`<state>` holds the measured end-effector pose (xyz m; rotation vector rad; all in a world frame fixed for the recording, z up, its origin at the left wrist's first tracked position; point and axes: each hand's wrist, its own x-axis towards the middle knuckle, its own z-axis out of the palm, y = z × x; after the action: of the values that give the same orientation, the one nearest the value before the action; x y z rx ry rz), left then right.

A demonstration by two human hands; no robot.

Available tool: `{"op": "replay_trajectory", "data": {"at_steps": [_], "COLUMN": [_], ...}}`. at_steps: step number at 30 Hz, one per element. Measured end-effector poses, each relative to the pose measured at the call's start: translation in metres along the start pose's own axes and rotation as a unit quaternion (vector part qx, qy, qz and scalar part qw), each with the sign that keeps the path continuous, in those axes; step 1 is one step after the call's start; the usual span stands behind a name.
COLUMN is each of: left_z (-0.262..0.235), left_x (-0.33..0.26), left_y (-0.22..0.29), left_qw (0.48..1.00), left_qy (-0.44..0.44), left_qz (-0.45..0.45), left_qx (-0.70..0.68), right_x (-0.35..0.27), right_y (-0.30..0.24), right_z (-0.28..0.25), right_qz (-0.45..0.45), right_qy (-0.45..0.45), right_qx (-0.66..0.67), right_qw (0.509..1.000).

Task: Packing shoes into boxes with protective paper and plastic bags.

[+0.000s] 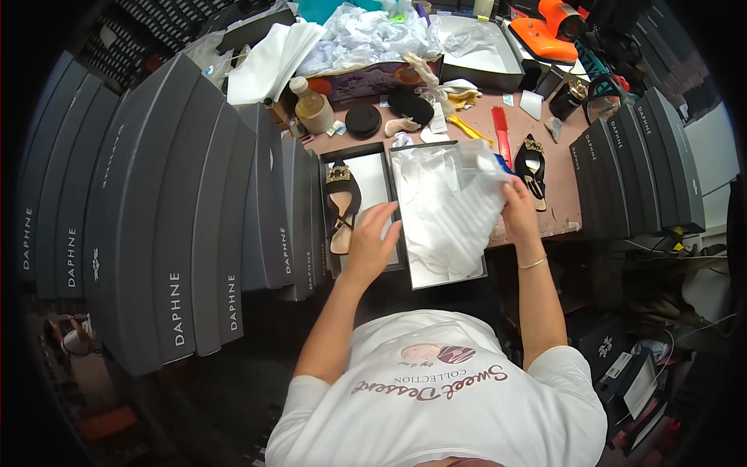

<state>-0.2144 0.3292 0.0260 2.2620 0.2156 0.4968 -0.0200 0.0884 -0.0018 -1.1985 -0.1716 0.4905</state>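
My right hand (pixel 519 204) pinches the upper right corner of a crumpled sheet of white tissue paper (pixel 451 210). The paper lies over an open shoebox half (pixel 447 280) in front of me. To its left is a second black-rimmed box half (pixel 372 165), with one black flat sandal (pixel 340 198) in it, a gold jewelled buckle at its top. My left hand (pixel 376 237) hovers over that half near the shared edge, fingers apart and holding nothing. The matching sandal (pixel 531 171) lies on the pink table just right of the paper.
Dark grey shoeboxes (pixel 171 226) stand in rows at the left, with more shoeboxes (pixel 622 175) at the right. Behind are a glue bottle (pixel 311 109), a round black tin (pixel 362 121), a red brush (pixel 500 132), a box of crumpled paper (pixel 366 47) and an orange tool (pixel 545 39).
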Motion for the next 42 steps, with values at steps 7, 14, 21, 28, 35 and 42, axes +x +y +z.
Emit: {"op": "replay_trajectory", "data": {"at_steps": [7,14,21,28,35,42], "left_z": [0.098,0.057,-0.007,-0.004,-0.019,-0.02], "left_x": [0.068,0.121,0.121,0.105,0.078,0.078], "left_y": [-0.018,-0.039,-0.059,-0.095,-0.056,-0.074], "left_qw": [0.976,0.973,0.888,0.772,0.479,0.546], "left_qy": [-0.155,-0.22,-0.047,0.062,0.05,0.058], "left_qz": [0.062,-0.035,-0.214,-0.247,-0.212,-0.142], "left_qx": [0.141,-0.059,-0.404,-0.583,-0.85,-0.824], "right_x": [-0.002,-0.01,-0.032,-0.027,-0.029,-0.015], "right_y": [0.016,0.027,-0.075,-0.052,0.034,0.021], "right_z": [-0.027,-0.056,-0.006,0.078,0.095,0.106], "right_qz": [0.049,0.033,-0.241,-0.214,-0.068,-0.11], "right_qy": [0.006,0.044,0.149,-0.107,-0.344,-0.272], "right_qx": [0.195,0.18,-0.17,-0.456,-0.729,-0.688], "right_qw": [0.98,0.982,0.944,0.857,0.587,0.664]}}
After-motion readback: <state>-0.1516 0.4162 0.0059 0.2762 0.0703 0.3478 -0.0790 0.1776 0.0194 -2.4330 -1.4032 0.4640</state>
